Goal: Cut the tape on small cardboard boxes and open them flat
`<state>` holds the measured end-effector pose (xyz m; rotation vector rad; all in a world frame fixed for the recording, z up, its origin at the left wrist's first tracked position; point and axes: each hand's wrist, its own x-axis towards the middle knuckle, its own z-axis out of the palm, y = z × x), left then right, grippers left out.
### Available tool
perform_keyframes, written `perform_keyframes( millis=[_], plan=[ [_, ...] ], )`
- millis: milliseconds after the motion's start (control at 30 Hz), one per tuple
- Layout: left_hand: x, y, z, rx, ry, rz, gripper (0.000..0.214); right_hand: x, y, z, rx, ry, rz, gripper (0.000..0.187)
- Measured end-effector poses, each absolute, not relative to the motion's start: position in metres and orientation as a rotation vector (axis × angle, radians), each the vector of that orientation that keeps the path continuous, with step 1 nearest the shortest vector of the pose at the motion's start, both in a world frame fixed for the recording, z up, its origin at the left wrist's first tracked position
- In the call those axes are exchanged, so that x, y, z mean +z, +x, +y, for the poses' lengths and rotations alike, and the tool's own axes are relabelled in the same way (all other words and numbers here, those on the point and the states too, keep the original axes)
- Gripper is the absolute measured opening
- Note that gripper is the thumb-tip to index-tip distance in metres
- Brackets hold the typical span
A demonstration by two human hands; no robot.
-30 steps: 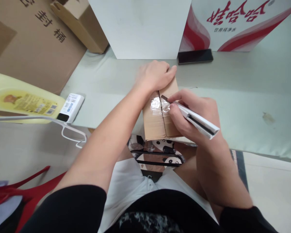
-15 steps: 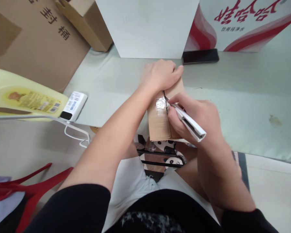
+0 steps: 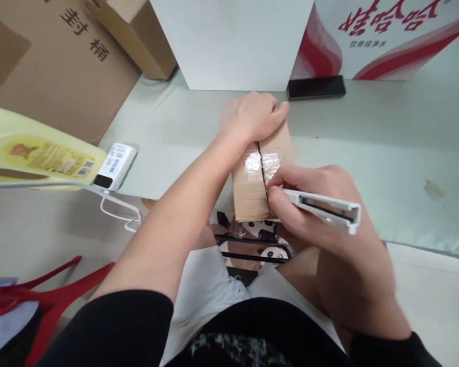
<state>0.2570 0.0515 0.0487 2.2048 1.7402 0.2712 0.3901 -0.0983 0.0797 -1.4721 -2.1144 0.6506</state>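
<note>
A small cardboard box [image 3: 250,196] sits at the table's near edge, with shiny clear tape across its top and a dark slit along the seam. My left hand [image 3: 254,116] is wrapped over its far end, thumb along the right side, gripping it. In my right hand [image 3: 315,196] is a white utility knife [image 3: 325,206], pinched near its front end. The knife's tip is at the seam toward the box's near end, hidden by my fingers; its back end points right.
Behind the box stand a white carton [image 3: 237,46], a black phone [image 3: 316,87] and a red-and-white water carton [image 3: 367,46]. At left are a large cardboard box [image 3: 61,76], a yellow bottle [image 3: 42,153] and a white device [image 3: 117,165] with a cable. A red chair [image 3: 57,306] is below.
My right hand has drawn the knife along the seam toward me, and its handle has swung further right. More of the taped seam shows. My left hand stays on the box.
</note>
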Motion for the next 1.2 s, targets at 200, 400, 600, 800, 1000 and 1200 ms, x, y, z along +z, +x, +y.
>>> perform_keyframes(
  millis=[200, 400, 600, 800, 1000, 1200],
  plan=[
    [0.049, 0.257, 0.051, 0.229, 2.231, 1.76, 0.049, 0.099, 0.402, -0.12, 0.618, -1.385, -2.13, 0.024],
    [0.044, 0.257, 0.054, 0.332, 2.229, 1.739, 0.043, 0.114, 0.409, -0.133, 0.671, -1.347, -1.989, 0.02],
    [0.044, 0.256, 0.06, 0.605, 2.093, 1.67, 0.031, 0.061, 0.428, -0.079, 0.279, -1.581, -1.559, 0.026],
    [0.045, 0.246, 0.063, 0.921, 1.904, 1.618, 0.03, -0.013, 0.448, -0.026, 0.518, -2.01, -1.732, 0.082],
    [0.04, 0.236, 0.062, 1.113, 1.912, 1.576, 0.032, -0.034, 0.442, -0.025, 0.764, -2.078, -2.033, 0.097],
    [0.042, 0.217, 0.056, 1.232, 1.807, 1.588, 0.04, -0.026, 0.439, -0.031, 0.808, -2.0, -2.059, 0.075]
  ],
)
